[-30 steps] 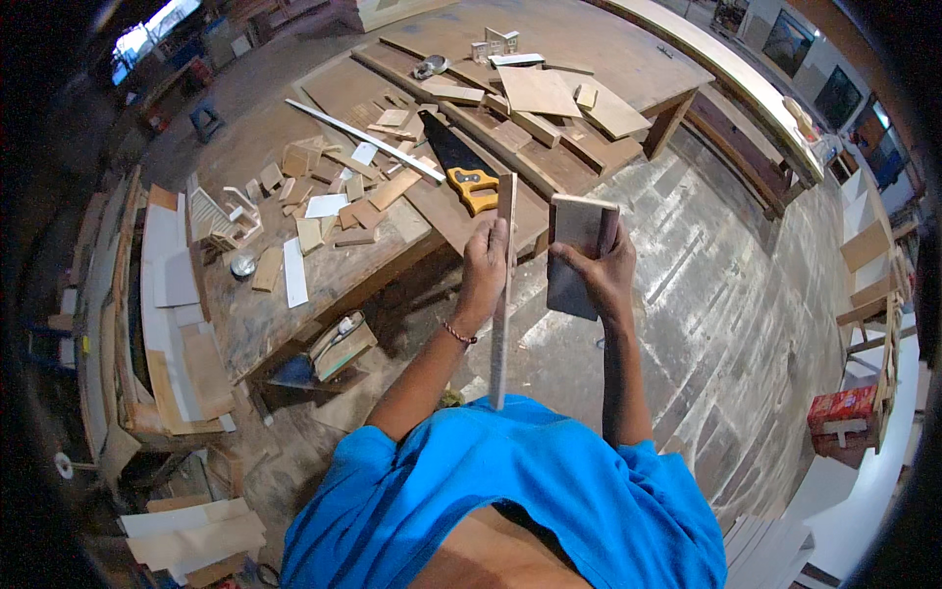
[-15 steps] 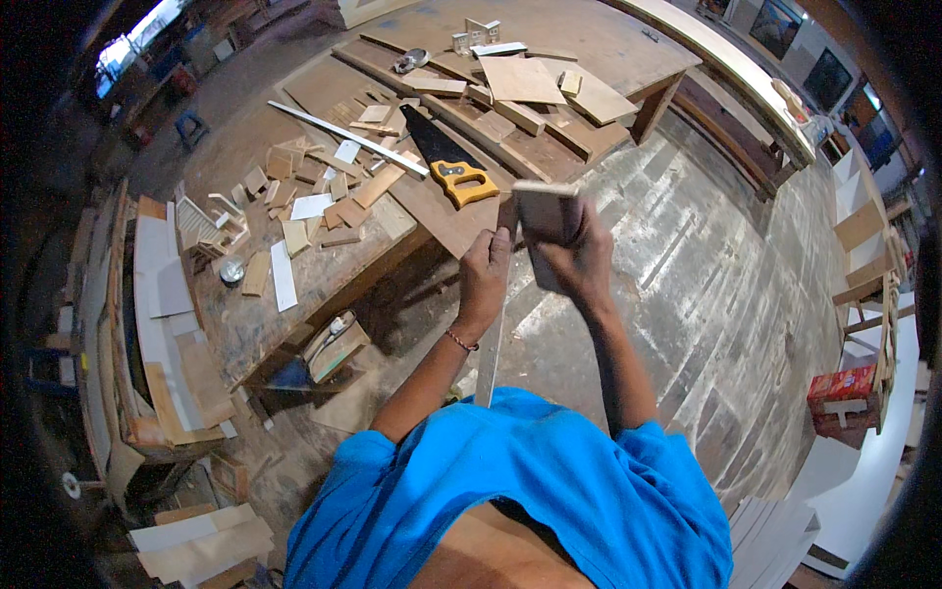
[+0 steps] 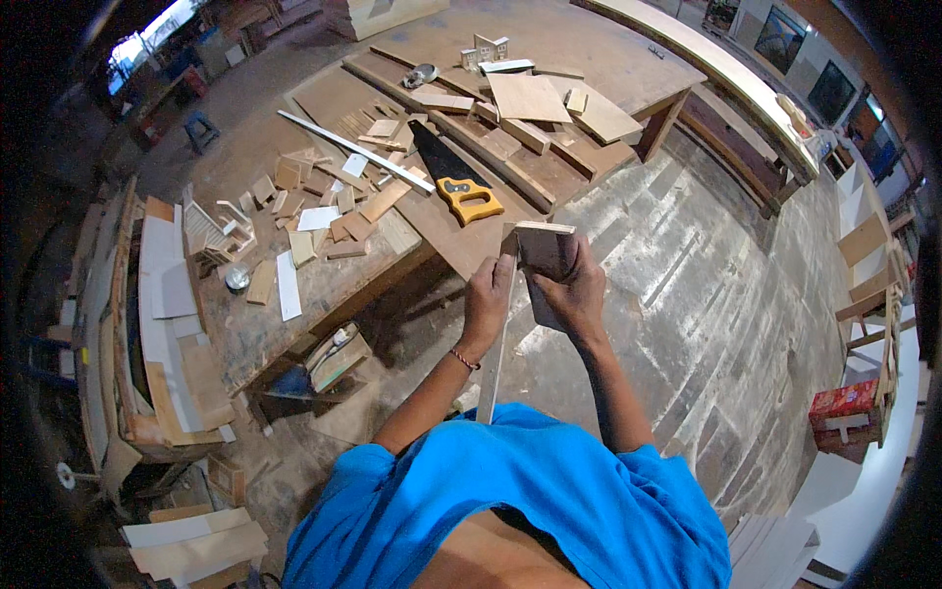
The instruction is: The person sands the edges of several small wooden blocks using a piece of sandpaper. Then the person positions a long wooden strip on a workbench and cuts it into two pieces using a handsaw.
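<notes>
My left hand [image 3: 485,312] is closed around a thin, pale wooden strip [image 3: 497,365], which stands edge-up and runs back to the front of my blue shirt. Just to the right, my right hand [image 3: 579,296] grips a flat wooden block [image 3: 547,251] with a dark brown face and a pale end. The block lies against the strip's far part, beside my left fingers; the exact contact is hidden. Beyond both hands, a handsaw [image 3: 469,199] with a black blade and yellow handle rests on a brown board at the bench corner.
The workbench [image 3: 238,346] carries several wood offcuts [image 3: 371,204], a long white strip [image 3: 345,145], a small round tin [image 3: 236,276] and flat boards [image 3: 530,98]. Beneath its edge sits an open box [image 3: 339,358]. A red carton [image 3: 846,412] stands at the right. Worn floor [image 3: 687,324] extends rightward.
My right hand and the block have come back toward me along the strip. My left hand, still on the strip, is slightly nearer too. The whole view has shifted a little.
</notes>
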Motion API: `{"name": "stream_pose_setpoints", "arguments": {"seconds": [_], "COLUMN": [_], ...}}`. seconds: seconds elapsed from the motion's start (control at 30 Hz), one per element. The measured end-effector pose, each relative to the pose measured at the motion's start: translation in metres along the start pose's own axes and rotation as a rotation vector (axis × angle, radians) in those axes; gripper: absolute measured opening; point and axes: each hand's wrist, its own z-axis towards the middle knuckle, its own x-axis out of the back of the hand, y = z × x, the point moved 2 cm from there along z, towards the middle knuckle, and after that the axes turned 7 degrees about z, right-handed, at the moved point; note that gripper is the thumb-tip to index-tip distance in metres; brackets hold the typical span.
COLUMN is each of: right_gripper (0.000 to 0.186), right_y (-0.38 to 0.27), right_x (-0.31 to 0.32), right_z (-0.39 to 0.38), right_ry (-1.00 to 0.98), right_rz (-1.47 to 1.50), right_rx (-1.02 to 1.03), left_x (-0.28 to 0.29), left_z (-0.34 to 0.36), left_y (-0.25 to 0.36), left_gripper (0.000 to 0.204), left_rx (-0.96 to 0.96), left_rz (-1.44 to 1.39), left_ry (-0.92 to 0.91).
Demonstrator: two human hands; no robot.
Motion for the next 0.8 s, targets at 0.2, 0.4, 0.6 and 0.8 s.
{"name": "stream_pose_setpoints", "arguments": {"seconds": [0.2,0.4,0.6,0.8], "right_gripper": [0.039,0.044,0.050,0.037], "right_y": [-0.001,0.006,0.014,-0.013], "right_x": [0.006,0.009,0.021,0.007], "right_z": [0.034,0.012,0.015,0.009], "right_ry": [0.021,-0.013,0.086,0.032], "right_rz": [-0.053,0.081,0.294,0.035], "right_rx": [-0.011,-0.115,-0.109,0.035], "left_x": [-0.003,-0.001,0.005,-0.004], "left_z": [-0.007,-0.014,-0.005,-0.010], "left_y": [0.019,0.038,0.020,0.002], "left_gripper": [0.037,0.036,0.034,0.018], "left_rx": [-0.013,-0.011,-0.002,-0.048], "left_rz": [-0.018,-0.009,0.017,0.135], "left_ry": [-0.053,-0.143,-0.002,0.027]}}
